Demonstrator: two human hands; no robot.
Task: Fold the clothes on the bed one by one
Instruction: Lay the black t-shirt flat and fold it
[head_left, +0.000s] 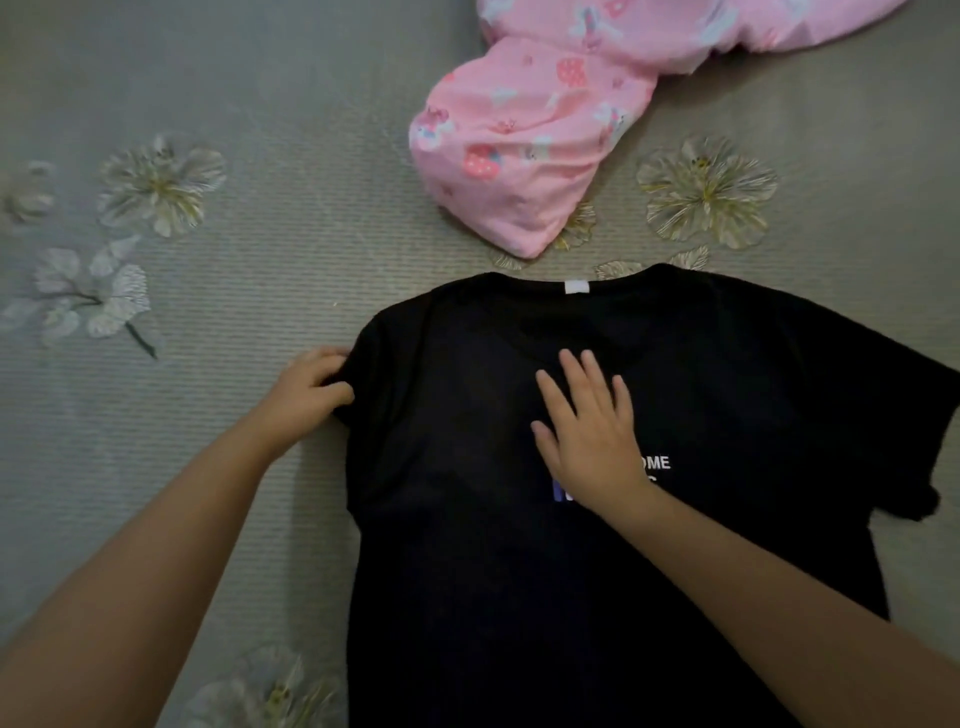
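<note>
A black T-shirt (467, 545) with white lettering lies flat on the bed, neck pointing away from me, a small white label at the collar. My left hand (306, 395) grips the shirt's left sleeve at its outer edge, fingers curled around the fabric. My right hand (587, 436) rests flat on the chest, fingers spread, partly covering the print. The right sleeve spreads out toward the frame's right edge.
A pink patterned garment (524, 140) lies bunched just beyond the shirt's collar, reaching to the top right. The bed is covered with a grey ribbed sheet (208, 338) printed with pale flowers, bare to the left of the shirt.
</note>
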